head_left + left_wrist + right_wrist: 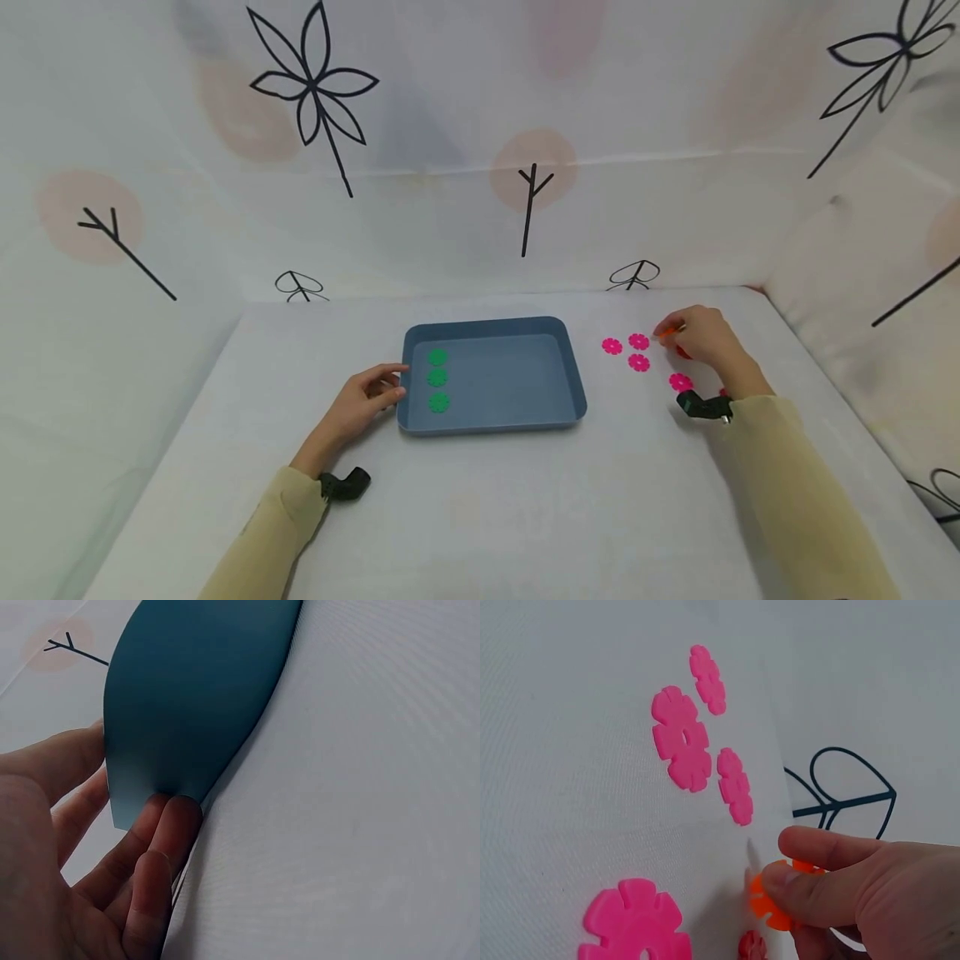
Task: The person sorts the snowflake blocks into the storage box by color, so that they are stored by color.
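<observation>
My left hand (362, 402) grips the left rim of a blue-grey rectangular tray (510, 383); in the left wrist view its fingertips (180, 817) lie against the tray's outer wall. Three green flower-shaped discs (437, 377) form a column along the tray's left side. Right of the tray, my right hand (703, 335) pinches an orange flower-shaped disc (771, 906) between thumb and fingers, just above the table. Near it lie several pink flower-shaped discs (639, 362). A red disc (683, 352) shows partly under the right hand, and another reddish piece is mostly hidden by the wrist.
A white cloth covers the table (480, 508). Behind it rises a pale backdrop (450, 225) with black plant drawings, and similar cloth hangs at both sides. Each wrist carries a small black camera; the right one (703, 406) sits close to a pink disc.
</observation>
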A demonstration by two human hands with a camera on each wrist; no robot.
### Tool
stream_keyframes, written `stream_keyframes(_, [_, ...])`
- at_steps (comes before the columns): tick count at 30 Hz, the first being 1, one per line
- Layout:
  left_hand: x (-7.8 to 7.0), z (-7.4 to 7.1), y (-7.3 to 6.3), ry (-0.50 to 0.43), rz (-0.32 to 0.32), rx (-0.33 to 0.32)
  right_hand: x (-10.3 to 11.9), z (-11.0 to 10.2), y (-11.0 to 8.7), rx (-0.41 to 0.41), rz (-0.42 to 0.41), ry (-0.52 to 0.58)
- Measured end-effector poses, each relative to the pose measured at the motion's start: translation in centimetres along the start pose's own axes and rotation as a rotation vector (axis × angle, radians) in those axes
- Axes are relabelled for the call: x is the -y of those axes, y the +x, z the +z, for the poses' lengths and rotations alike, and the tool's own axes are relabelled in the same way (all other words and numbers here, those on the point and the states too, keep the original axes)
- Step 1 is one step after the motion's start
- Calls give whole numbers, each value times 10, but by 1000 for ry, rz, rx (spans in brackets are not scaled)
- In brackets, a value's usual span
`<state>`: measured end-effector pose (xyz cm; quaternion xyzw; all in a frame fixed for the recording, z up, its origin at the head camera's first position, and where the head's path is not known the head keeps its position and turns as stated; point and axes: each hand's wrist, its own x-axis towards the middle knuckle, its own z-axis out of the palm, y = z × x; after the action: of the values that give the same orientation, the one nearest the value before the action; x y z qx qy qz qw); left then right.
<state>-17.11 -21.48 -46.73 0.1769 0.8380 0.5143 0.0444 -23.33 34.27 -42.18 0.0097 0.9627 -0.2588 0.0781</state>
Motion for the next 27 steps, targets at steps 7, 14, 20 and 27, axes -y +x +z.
stream_keyframes(7, [-1, -1, 1, 4, -2, -3, 1, -1, -1, -48, 14, -27])
stream_keyframes(14, [-17, -3, -3, 3, -11, 8, 11, -2, -5, -72, 4, 15])
stream_keyframes(20, [-41, -4, -8, 2, -5, 17, 32, -3, -8, -52, -11, 44])
stream_keyframes(27, [-40, -3, -8, 6, -12, 21, 61, 3, -12, -50, -76, 80])
